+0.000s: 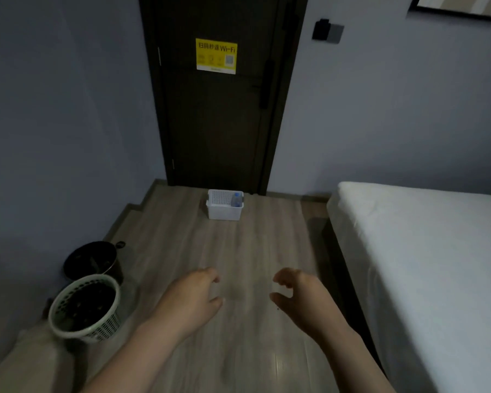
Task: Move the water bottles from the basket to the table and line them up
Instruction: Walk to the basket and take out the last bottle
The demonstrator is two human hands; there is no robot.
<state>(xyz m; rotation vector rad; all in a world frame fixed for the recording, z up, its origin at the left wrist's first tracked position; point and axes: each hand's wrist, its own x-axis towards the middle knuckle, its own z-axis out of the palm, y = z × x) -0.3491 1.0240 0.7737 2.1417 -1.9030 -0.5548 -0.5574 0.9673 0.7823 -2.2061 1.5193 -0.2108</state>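
1. A pale wood-plank floor (238,251) runs under both hands and on ahead of them to the far wall.
2. A bed (423,251) under a plain white sheet fills the space to the right of the right hand, well apart from it.
3. A dark closed door (216,123) stands straight ahead, far beyond both hands, set in a grey-blue wall.
4. The left hand (193,299) reaches forward on a bare forearm. Its fingers are loosely curled and hold nothing.
5. The right hand (301,296) reaches forward beside it, with a gap of bare floor showing between the two. Its fingers and thumb are also loosely curled around nothing.
6. A pale green mesh wastebasket (105,330) sits on the floor to the left of the left hand, near the forearm.
7. A dark round bin (114,268) stands just behind the wastebasket, touching or nearly touching it, also left of the left hand.
8. A white plastic basket (224,212) rests on the floor at the foot of the door, far ahead of both hands and roughly in line with the gap between them.
9. A yellow Wi-Fi sticker (216,55) is fixed high on the door, above the basket.
10. One clear water bottle (236,199) with a blue label stands in the right end of the basket, well out of reach of either hand.
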